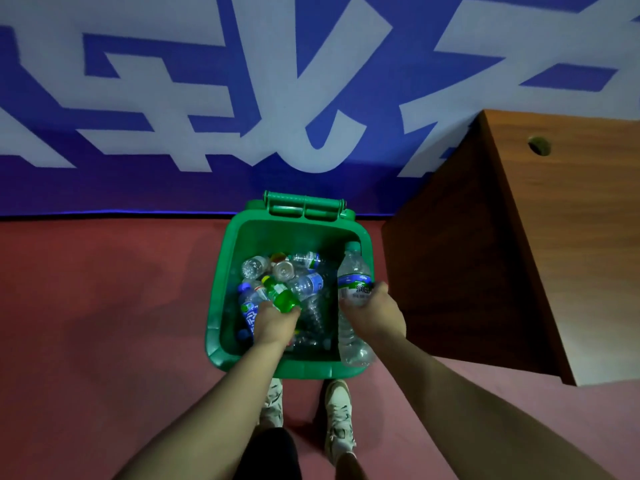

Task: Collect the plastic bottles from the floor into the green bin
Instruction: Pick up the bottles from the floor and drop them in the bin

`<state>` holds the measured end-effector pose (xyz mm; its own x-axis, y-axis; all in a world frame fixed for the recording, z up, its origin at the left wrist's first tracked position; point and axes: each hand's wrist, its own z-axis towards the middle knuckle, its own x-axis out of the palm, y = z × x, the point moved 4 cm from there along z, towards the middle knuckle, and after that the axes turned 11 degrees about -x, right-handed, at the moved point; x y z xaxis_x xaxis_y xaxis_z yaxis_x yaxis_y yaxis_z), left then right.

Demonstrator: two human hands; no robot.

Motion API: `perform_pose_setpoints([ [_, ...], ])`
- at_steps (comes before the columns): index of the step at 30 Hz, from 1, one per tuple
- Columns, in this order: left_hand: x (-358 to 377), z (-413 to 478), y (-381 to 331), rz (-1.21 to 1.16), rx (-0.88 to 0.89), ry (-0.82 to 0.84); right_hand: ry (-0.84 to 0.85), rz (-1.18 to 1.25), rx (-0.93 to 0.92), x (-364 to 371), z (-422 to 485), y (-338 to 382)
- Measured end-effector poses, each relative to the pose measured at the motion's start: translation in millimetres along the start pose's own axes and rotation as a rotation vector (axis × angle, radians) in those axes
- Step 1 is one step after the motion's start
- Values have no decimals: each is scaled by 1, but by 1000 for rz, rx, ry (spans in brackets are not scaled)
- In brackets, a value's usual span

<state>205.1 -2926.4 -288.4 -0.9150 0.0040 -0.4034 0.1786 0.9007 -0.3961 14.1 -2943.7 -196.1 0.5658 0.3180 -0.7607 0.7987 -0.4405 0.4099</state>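
The green bin (221, 271) stands open on the red floor in front of my feet, with several plastic bottles (304, 285) piled inside. My left hand (275, 323) reaches over the bin's near left part and grips a small green bottle (281, 295) with a yellow cap. A blue-labelled bottle (248, 311) lies beside that hand. My right hand (375, 311) grips a tall clear bottle (353, 278) with a green cap and blue-green label. That bottle hangs over the bin's right rim, cap pointing away from me.
A brown wooden desk (540, 237) stands close to the right of the bin. A blue wall with large white characters (207, 116) rises just behind the bin. Red floor (104, 306) stretches to the left. My two shoes (337, 420) are at the bin's near edge.
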Motion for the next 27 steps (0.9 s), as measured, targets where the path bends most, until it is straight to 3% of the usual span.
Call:
perform_pose_setpoints([
  [8, -29, -1, 3, 10, 42, -49, 81, 9, 62, 36, 36, -1],
  [17, -45, -39, -52, 172, 222, -28, 18, 101, -123, 9, 21, 48],
  [22, -36, -96, -96, 309, 421, -2, -130, 260, -103, -47, -14, 44],
  [27, 22, -176, -121, 478, 666, 171, -340, 402, -15, -96, -73, -11],
])
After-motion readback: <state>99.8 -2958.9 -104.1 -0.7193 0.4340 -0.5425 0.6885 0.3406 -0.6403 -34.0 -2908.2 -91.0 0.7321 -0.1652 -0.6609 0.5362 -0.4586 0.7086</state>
